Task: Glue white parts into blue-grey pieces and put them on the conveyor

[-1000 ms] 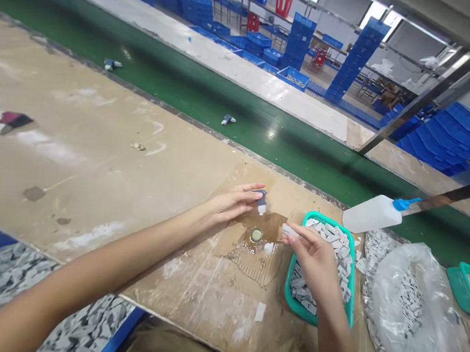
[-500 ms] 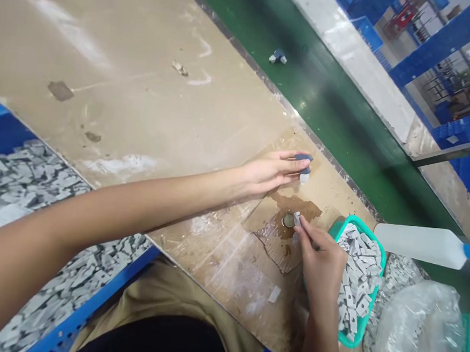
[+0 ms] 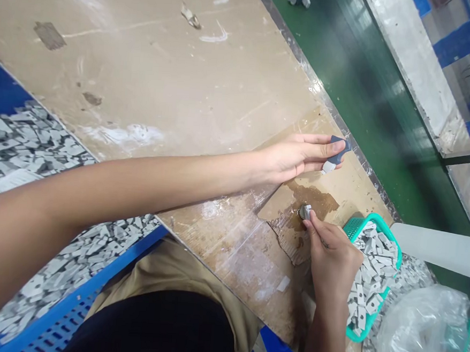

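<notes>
My left hand [image 3: 296,159] pinches a dark blue piece [image 3: 338,150] between thumb and fingers, with a white-grey tip [image 3: 328,166] sticking out below it. My right hand [image 3: 332,258] holds a small grey-white block [image 3: 306,212] between fingertips, pressed on a round dish whose disc is mostly hidden beneath it. That dish sits on a torn cardboard sheet [image 3: 284,217] with a brown wet stain. Just right of my right hand stands a teal basket [image 3: 380,223] full of grey-white blocks.
A white plastic bottle [image 3: 434,251] lies beyond the basket, above a clear plastic bag [image 3: 421,334] over loose blocks. A blue-edged bin [image 3: 90,284] of grey pieces sits left, below the tan worktop [image 3: 145,84]. A green floor runs beyond the far edge.
The view has swung, turning the table. My right hand has moved from the basket edge down onto the round dish with its block. My left hand has turned the blue piece slightly.
</notes>
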`<state>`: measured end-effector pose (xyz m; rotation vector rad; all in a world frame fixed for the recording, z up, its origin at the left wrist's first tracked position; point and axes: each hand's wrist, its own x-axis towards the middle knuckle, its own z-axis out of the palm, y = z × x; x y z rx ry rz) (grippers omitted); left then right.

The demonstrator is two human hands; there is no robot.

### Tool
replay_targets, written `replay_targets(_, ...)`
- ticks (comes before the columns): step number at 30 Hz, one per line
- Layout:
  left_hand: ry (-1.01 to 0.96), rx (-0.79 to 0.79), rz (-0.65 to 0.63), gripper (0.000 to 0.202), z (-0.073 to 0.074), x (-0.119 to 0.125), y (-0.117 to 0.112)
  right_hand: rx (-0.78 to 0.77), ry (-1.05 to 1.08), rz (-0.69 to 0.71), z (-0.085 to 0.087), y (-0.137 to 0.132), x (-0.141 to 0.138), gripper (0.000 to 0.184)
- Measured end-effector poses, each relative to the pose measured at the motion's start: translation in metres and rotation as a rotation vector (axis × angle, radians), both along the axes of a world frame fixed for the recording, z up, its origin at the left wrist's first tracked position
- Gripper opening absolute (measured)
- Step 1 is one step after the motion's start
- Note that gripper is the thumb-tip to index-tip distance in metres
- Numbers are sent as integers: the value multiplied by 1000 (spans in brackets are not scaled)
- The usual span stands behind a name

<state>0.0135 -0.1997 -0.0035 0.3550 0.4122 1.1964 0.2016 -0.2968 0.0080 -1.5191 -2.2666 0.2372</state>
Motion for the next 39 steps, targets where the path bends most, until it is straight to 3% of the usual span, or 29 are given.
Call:
replay_targets(9, 38, -31, -44, 14, 1, 2, -5, 72, -66, 57, -1, 1, -2, 21)
replay_targets(13, 66, 18, -45, 8, -4, 2, -4, 105, -91, 80, -2, 1, -2, 21)
replay_targets(21, 327, 48, 6, 23, -6, 6, -7, 78, 204, -77, 5, -5, 4, 19)
replay_targets(25, 449, 92, -94, 24, -3, 10, -13, 102, 354, -168, 11, -8, 6, 21)
replay_targets(29, 537, 173, -169, 25, -2, 15, -19, 248, 489, -220, 15, -8, 6, 26)
replay_targets(32, 550, 199, -241, 25, -2, 19, -25, 312, 540, -187, 15, -7, 6, 33)
replay_targets(39, 447, 260, -319, 23, -2, 23, -34, 280, 550, -69, 13, -6, 9, 43)
